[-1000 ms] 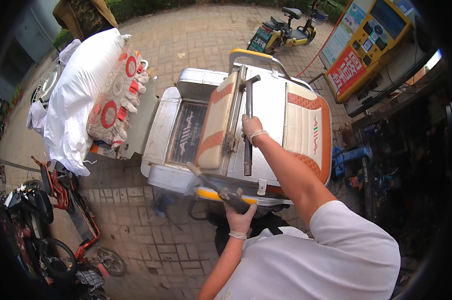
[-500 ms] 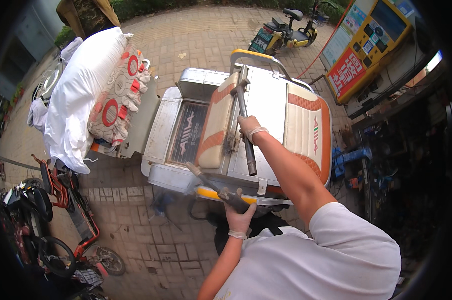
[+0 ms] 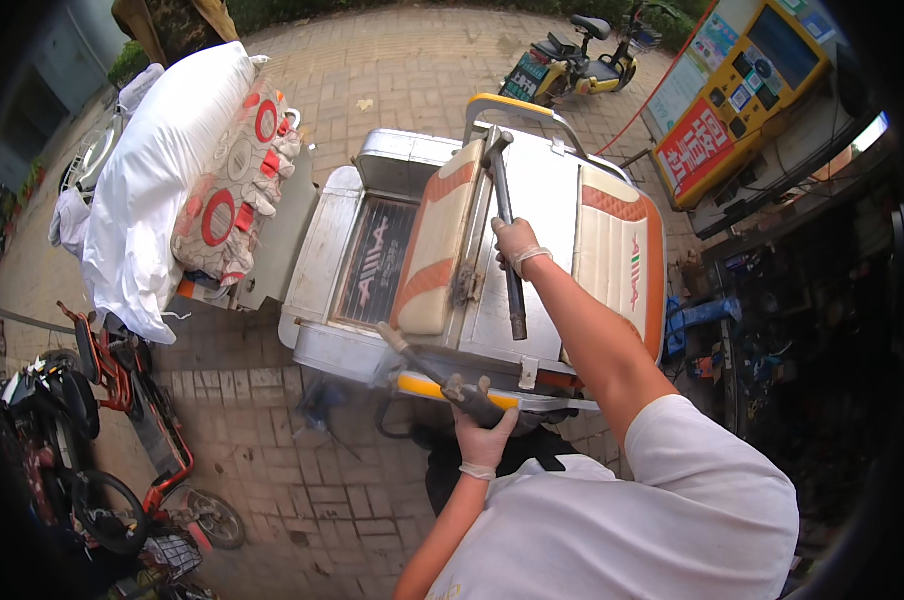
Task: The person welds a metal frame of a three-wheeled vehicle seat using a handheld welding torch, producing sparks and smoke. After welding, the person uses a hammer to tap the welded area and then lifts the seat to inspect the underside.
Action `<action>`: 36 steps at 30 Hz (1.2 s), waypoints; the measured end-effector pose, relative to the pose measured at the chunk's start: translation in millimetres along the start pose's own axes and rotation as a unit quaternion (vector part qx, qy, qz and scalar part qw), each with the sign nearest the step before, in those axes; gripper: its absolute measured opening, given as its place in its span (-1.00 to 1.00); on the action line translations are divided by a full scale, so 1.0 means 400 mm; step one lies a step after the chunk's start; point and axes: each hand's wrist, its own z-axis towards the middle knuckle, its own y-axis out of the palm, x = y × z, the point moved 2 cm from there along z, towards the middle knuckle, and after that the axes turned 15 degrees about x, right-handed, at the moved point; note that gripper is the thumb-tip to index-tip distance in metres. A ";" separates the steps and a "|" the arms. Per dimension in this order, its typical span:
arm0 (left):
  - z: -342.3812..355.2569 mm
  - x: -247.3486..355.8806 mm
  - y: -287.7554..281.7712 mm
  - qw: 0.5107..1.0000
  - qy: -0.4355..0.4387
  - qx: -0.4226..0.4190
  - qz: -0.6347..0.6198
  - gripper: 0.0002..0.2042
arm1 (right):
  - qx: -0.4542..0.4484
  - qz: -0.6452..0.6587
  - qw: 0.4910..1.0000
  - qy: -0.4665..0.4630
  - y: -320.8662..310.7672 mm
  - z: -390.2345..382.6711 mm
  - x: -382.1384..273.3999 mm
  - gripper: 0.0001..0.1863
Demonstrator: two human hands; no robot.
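My right hand (image 3: 517, 246), gloved, is closed around the handle of a hammer (image 3: 510, 285). The handle is a long dark tube, and its head points away from me over the silver box and cream-and-orange seats of a vehicle (image 3: 537, 175). Closer to my body, my left hand (image 3: 484, 432), also gloved, grips the thick dark end of a rod-shaped part (image 3: 424, 368). A narrower shaft runs from it to a pale tip at the vehicle's near side. Beside my left hand lies a yellow-padded rail (image 3: 430, 386). The hammer and the rod part are apart.
A white sack (image 3: 152, 180) and a patterned bundle (image 3: 234, 200) sit on another vehicle at left. Below it stand a red scooter (image 3: 162, 420) and other bikes. A yellow kiosk (image 3: 742, 100) stands at right, a yellow scooter (image 3: 582, 65) at the back. A person is partly visible far left.
The hammer and my right hand have shifted slightly right and away from me. My left hand keeps its grip on the rod part, nearly still. The view has moved a little.
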 end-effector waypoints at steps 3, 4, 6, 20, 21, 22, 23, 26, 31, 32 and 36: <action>0.002 -0.011 -0.003 0.999 -0.018 -0.027 0.010 -0.11 | 0.005 0.040 0.999 -0.008 0.013 0.026 -0.019 -0.57; 0.001 -0.012 -0.005 0.999 -0.009 -0.032 0.023 -0.07 | 0.004 0.067 0.997 -0.025 0.010 0.031 -0.026 -0.58; 0.001 -0.011 -0.005 0.994 0.057 -0.030 0.090 -0.02 | 0.041 0.123 0.989 -0.068 0.006 0.026 -0.027 -0.59; -0.005 -0.042 -0.001 0.998 -0.032 -0.040 -0.027 0.07 | 0.077 0.039 0.991 -0.103 0.004 -0.017 0.010 -0.59; -0.007 -0.040 -0.001 0.998 -0.041 -0.032 -0.029 0.00 | 0.073 -0.025 0.994 -0.073 0.002 -0.021 0.017 -0.56; -0.007 -0.038 0.000 0.997 -0.053 -0.034 -0.047 -0.08 | 0.041 -0.064 0.996 -0.046 0.001 -0.018 0.018 -0.54; -0.005 -0.036 0.001 0.996 -0.065 -0.024 -0.060 -0.21 | -0.002 -0.115 0.993 0.011 0.000 -0.012 0.022 -0.51; 0.003 -0.027 0.000 0.993 -0.087 -0.011 -0.084 -0.32 | -0.019 -0.036 0.999 -0.010 -0.010 0.001 0.025 -0.51; 0.000 -0.011 -0.003 0.994 -0.090 -0.014 -0.059 -0.31 | -0.003 -0.060 0.998 0.025 -0.019 -0.016 0.080 -0.51; 0.000 -0.010 -0.002 0.994 -0.093 -0.010 -0.064 -0.31 | -0.020 -0.052 0.998 0.022 -0.033 -0.012 0.082 -0.52; 0.003 -0.015 -0.001 0.997 -0.056 -0.026 -0.047 -0.08 | -0.048 -0.037 0.998 0.003 -0.151 -0.003 0.108 -0.48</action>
